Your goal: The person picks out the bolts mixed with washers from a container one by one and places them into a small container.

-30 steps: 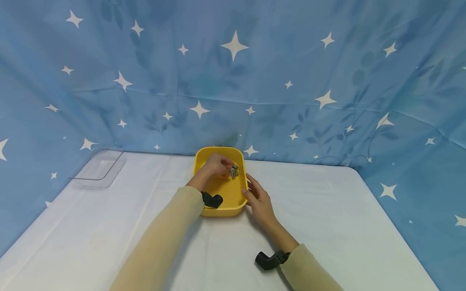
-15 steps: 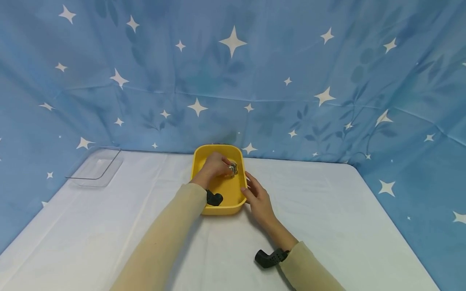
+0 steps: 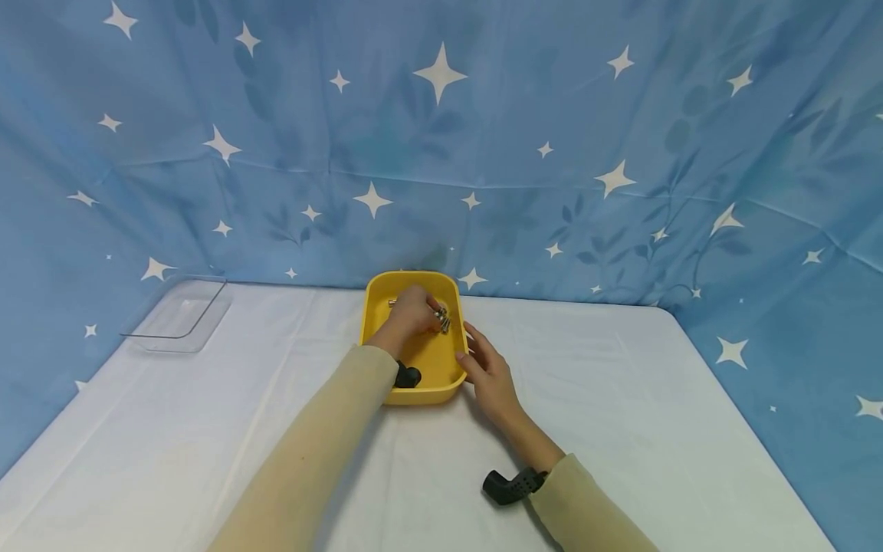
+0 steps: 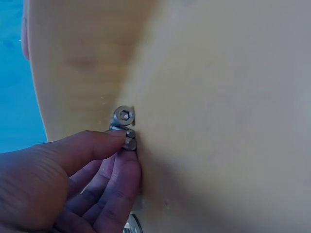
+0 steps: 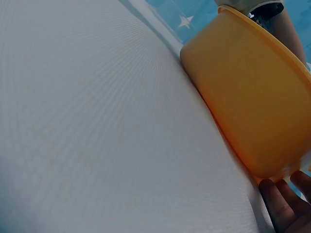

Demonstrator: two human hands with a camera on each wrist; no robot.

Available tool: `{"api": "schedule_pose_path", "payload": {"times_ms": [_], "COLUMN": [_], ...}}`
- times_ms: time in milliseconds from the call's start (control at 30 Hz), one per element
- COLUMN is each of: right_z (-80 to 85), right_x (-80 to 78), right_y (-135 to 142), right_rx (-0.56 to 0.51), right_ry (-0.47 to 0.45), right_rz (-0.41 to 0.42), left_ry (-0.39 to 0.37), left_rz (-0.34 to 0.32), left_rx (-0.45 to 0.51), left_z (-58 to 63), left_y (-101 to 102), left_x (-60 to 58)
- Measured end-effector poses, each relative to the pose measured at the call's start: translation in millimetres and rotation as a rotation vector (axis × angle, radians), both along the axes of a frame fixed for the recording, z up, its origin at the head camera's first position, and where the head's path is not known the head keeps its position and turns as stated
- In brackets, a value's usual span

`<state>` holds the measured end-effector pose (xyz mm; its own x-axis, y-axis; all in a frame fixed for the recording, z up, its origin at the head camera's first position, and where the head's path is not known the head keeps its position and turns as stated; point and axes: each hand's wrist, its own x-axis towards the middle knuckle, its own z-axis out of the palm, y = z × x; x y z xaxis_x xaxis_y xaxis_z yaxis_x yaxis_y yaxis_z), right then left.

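Observation:
Inside the yellow bin [image 3: 425, 396] my left hand [image 3: 410, 316] reaches toward the right wall. Its thumb and fingers pinch small metal bolts [image 4: 129, 143] in the left wrist view. Just beyond the fingertips lies a hex socket bolt [image 4: 124, 115], its round head facing the camera. Part of another metal piece [image 4: 132, 224] shows below the hand. In the head view the bolts [image 3: 444, 325] form a small cluster. My right hand [image 3: 494, 383] touches the bin's right side, thumb at the rim and fingers along the outer wall [image 5: 243, 92].
A clear plastic tray [image 3: 181, 316] stands at the table's far left corner. Another small metal piece [image 3: 392, 303] lies at the bin's back left. White cloth [image 3: 621, 429] covers the table, and a blue star-patterned curtain [image 3: 524, 115] hangs behind it.
My left hand has shifted slightly right inside the bin, onto the bolts. A metal piece at the back left has come into sight. My right hand stays at the bin's side.

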<state>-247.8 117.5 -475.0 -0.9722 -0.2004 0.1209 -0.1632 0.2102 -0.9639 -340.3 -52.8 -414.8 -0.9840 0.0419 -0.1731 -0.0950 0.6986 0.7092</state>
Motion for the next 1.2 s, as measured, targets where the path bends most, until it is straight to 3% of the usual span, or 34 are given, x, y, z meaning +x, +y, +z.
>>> {"api": "schedule_pose_path", "payload": {"times_ms": [533, 833, 1200], "right_z": [-0.7, -0.8, -0.3], "right_x": [-1.4, -0.8, -1.6], "right_y": [-1, 0, -2], "right_rx": [0.002, -0.006, 0.002], "right_ry": [0.001, 0.012, 0.002], "right_rz": [0.004, 0.006, -0.005], "left_ry": [-0.049, 0.005, 0.044], "left_rz": [-0.039, -0.063, -0.030], "left_rx": [0.059, 0.107, 0.188], "left_z": [0.1, 1.0, 7.9], "left_y": [-4, -6, -17], "left_x": [-1.8, -1.0, 1.4]}}
